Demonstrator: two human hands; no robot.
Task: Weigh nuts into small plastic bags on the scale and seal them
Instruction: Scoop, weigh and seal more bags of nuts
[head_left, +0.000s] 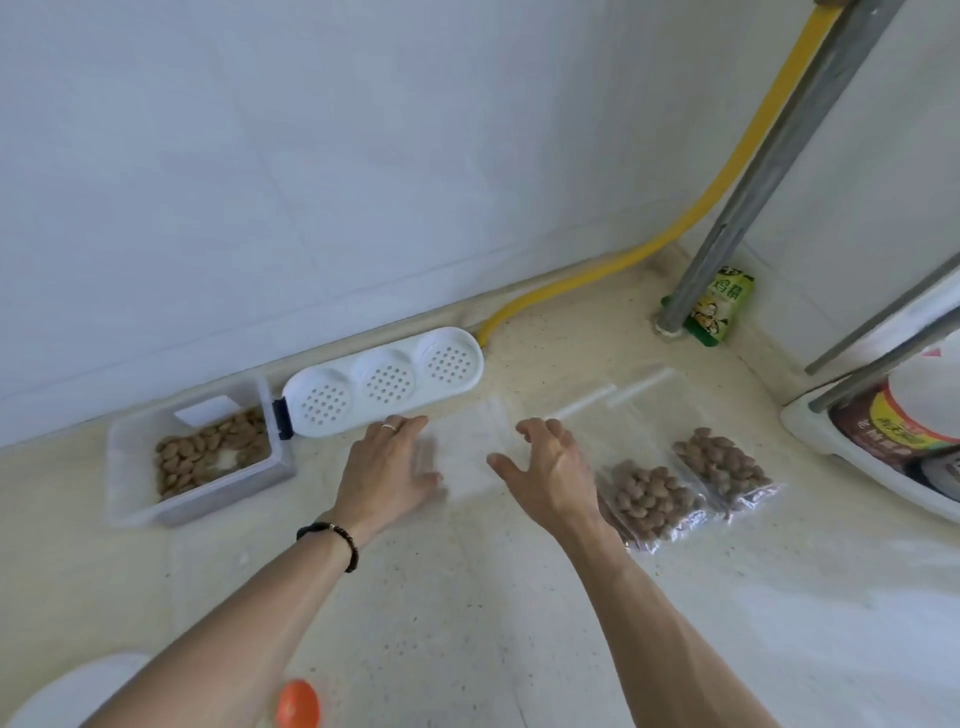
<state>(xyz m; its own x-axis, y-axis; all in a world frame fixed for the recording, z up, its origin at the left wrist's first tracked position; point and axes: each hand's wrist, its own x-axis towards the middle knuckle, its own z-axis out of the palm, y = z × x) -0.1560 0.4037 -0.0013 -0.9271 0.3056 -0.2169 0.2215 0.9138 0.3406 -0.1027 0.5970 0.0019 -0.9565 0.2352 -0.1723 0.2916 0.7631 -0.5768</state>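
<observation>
An empty clear plastic bag (467, 447) lies flat on the speckled counter (467, 597) between my hands. My left hand (387, 462) lies flat with straight fingers on the bag's left part. My right hand (545, 467) hovers over its right edge with fingers spread and slightly bent, holding nothing. Two filled bags of brown nuts (649, 501) (724, 467) lie to the right of my right hand. A white tub of loose nuts (208, 457) stands at the left. No scale is in view.
A white perforated three-cup tray (384, 384) lies along the wall behind the bag. A yellow hose (613, 265), a grey pipe (769, 171) and a green packet (719, 306) fill the back corner. A white rack with jars (893, 431) stands at right. An orange cap (298, 704) shows near the bottom edge.
</observation>
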